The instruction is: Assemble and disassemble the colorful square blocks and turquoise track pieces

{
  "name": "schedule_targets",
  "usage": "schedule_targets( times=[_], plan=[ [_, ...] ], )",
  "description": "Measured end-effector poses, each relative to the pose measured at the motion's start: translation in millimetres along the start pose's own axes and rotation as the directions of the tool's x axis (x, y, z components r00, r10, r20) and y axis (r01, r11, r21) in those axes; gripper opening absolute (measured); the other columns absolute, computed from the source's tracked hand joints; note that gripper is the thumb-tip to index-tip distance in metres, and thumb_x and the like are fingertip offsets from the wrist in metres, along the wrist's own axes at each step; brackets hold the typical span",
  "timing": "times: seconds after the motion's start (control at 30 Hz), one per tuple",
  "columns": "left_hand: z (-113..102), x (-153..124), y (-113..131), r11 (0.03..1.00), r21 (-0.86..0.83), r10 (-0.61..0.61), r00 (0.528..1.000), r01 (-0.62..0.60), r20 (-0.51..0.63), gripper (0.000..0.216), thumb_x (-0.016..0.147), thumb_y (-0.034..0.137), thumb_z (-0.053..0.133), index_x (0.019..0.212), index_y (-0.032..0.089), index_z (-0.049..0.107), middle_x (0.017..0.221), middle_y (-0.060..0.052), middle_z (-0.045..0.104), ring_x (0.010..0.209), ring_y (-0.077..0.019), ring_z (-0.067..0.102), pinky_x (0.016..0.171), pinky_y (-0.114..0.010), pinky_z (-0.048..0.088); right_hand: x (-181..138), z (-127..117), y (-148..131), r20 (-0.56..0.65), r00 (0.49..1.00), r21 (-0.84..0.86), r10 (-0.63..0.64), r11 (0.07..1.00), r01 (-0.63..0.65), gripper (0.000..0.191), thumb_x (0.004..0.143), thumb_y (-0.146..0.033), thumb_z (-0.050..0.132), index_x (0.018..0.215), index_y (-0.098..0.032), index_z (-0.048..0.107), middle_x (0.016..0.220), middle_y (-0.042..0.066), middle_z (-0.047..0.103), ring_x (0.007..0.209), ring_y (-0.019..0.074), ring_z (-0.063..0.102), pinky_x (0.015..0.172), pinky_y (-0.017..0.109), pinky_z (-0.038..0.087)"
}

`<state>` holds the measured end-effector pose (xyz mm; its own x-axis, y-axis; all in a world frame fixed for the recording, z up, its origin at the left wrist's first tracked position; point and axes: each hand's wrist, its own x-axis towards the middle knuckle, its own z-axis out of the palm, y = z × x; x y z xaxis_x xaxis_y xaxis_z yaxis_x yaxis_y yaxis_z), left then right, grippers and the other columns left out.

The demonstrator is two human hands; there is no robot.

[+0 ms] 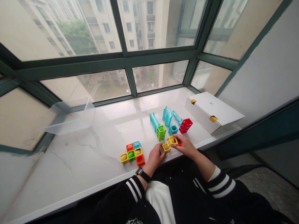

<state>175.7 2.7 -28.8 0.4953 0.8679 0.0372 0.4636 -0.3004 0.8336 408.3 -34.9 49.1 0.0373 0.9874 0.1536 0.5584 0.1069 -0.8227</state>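
My left hand [155, 157] is closed on a small yellow block [166, 147] near the front edge of the white windowsill [93, 149]. My right hand [185, 145] grips a larger yellow open-frame block [172, 141], with a bit of red showing under its fingers. The two yellow blocks touch each other. To the left lies a flat cluster of joined blocks [133, 153] in yellow, green, orange, red and blue. Behind my hands stand a green block [161, 132], a small teal block [173, 129], a red block [186, 125] and teal track pieces [166, 116].
A clear plastic bin [70, 116] sits at the back left of the sill. A white cardboard box [212, 112] with yellow tape lies at the right. Green-framed windows [130, 59] rise directly behind the sill. A grey wall stands to the right.
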Motion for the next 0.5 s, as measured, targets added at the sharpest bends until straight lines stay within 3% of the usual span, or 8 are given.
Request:
schedule_targets(
  times=[0.2, 0.5],
  plan=[
    [-3, 1, 2, 0.998, -0.034, 0.047, 0.999, -0.047, 0.003, 0.044, 0.088, 0.02, 0.069, 0.131, 0.022, 0.06, 0.109, -0.006, 0.07, 0.087, -0.0201, 0.065, 0.087, -0.037, 0.055, 4, 10, 1, 0.065, 0.997, -0.083, -0.045, 0.995, 0.05, 0.045, 0.083, -0.028, 0.079, 0.128, -0.026, 0.069, 0.127, 0.01, 0.075, 0.112, 0.0291, 0.072, 0.102, 0.046, 0.058],
    [-2, 0, 2, 0.993, -0.079, 0.086, 0.996, -0.086, -0.012, 0.046, 0.087, 0.016, 0.069, 0.132, 0.023, 0.061, 0.119, -0.008, 0.07, 0.099, -0.0232, 0.066, 0.095, -0.041, 0.054, 7, 23, 5, 0.152, 0.986, -0.153, -0.069, 0.984, 0.092, 0.05, 0.082, -0.017, 0.078, 0.131, -0.024, 0.069, 0.128, 0.009, 0.074, 0.112, 0.0273, 0.07, 0.101, 0.043, 0.056]
  ],
)
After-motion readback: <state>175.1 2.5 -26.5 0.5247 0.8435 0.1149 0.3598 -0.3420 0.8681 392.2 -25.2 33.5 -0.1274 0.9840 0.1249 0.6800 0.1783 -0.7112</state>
